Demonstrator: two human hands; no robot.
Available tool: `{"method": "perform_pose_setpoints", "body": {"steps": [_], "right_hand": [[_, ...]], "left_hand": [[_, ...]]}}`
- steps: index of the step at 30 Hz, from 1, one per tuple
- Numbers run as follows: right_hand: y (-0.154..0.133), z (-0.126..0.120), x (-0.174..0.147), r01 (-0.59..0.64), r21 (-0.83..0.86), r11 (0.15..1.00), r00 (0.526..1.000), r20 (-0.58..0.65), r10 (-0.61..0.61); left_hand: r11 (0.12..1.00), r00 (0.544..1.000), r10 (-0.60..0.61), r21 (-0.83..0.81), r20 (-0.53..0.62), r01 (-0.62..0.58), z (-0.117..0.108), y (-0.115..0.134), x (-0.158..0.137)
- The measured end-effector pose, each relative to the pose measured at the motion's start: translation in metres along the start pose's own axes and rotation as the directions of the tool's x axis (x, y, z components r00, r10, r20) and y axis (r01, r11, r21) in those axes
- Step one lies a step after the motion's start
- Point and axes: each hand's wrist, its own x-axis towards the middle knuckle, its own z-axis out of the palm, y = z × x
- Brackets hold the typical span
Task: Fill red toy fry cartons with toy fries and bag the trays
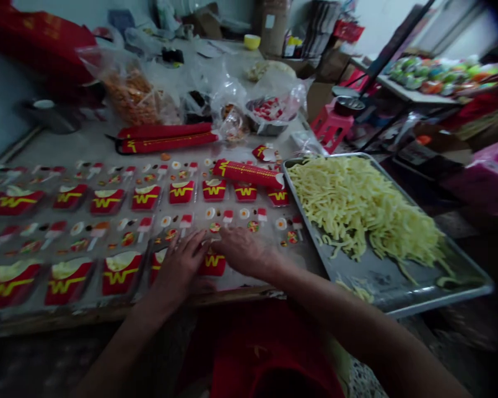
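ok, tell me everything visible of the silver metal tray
Shallow, rectangular silver tray, metal by its look, with a raised rim. It sits skewed, right of the red-and-yellow printed packets. Pale yellow strips heap its far part; the near part shows mostly bare bottom. The person's right forearm crosses in front of its near-left side; contact there and its support can't be told.

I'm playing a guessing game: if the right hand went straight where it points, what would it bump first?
Probably the left hand: its fingers are just ahead of the right hand. I can't tell how high each hand is, so it might pass over instead.
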Motion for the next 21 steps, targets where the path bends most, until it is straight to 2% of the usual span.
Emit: {"method": "perform_pose_setpoints", "body": {"steps": [2,4,6,7,8,10,11,12,14,16,18,20,21], "right_hand": [[0.004,0.002,-0.008,-0.019,0.06,0.998,1.0,-0.015,0.02],[0.019,-0.006,-0.018,-0.056,0.201,0.978,0.995,-0.067,0.071],[0.046,-0.025,-0.029,-0.126,0.312,0.942,0.958,-0.208,0.197],[0.064,-0.036,-0.033,-0.197,0.319,0.927,0.908,-0.296,0.295],[0.083,-0.049,-0.035,-0.293,0.299,0.908,0.834,-0.384,0.396],[0.121,-0.072,-0.035,-0.496,0.22,0.84,0.674,-0.513,0.532],[0.137,-0.081,-0.032,-0.571,0.179,0.801,0.627,-0.536,0.566],[0.151,-0.088,-0.027,-0.621,0.144,0.771,0.611,-0.527,0.59],[0.172,-0.096,-0.014,-0.663,0.103,0.742,0.628,-0.464,0.625],[0.184,-0.096,-0.001,-0.678,0.114,0.726,0.64,-0.394,0.659],[0.192,-0.092,0.008,-0.677,0.178,0.714,0.638,-0.34,0.69],[0.196,-0.087,0.012,-0.648,0.272,0.711,0.638,-0.316,0.702],[0.197,-0.084,0.012,-0.621,0.314,0.718,0.642,-0.321,0.696]], "left_hand": [[0.999,1.0,0.004,0.044,-0.003,-0.003,0.001,-0.003,-0.003],[0.998,1.0,0.0,0.064,-0.01,0.001,-0.001,-0.007,-0.004],[0.999,0.999,0.025,0.048,-0.031,-0.024,-0.009,-0.009,0.007],[0.998,0.997,0.06,0.029,-0.043,-0.059,-0.016,-0.008,0.018],[0.994,0.992,0.11,0.005,-0.058,-0.11,-0.023,-0.007,0.035],[0.975,0.972,0.216,-0.031,-0.097,-0.22,-0.037,-0.001,0.086],[0.964,0.958,0.256,-0.04,-0.129,-0.263,-0.042,0.005,0.118],[0.96,0.949,0.269,-0.035,-0.165,-0.278,-0.046,0.011,0.153],[0.957,0.942,0.281,-0.023,-0.185,-0.291,-0.049,0.023,0.224],[0.965,0.96,0.257,-0.021,-0.108,-0.261,-0.045,0.033,0.284],[0.965,0.965,0.262,-0.038,0.031,-0.261,-0.039,0.037,0.325],[0.943,0.935,0.331,-0.094,0.128,-0.32,-0.033,0.036,0.344],[0.926,0.919,0.372,-0.126,0.134,-0.356,-0.031,0.035,0.348]]}}
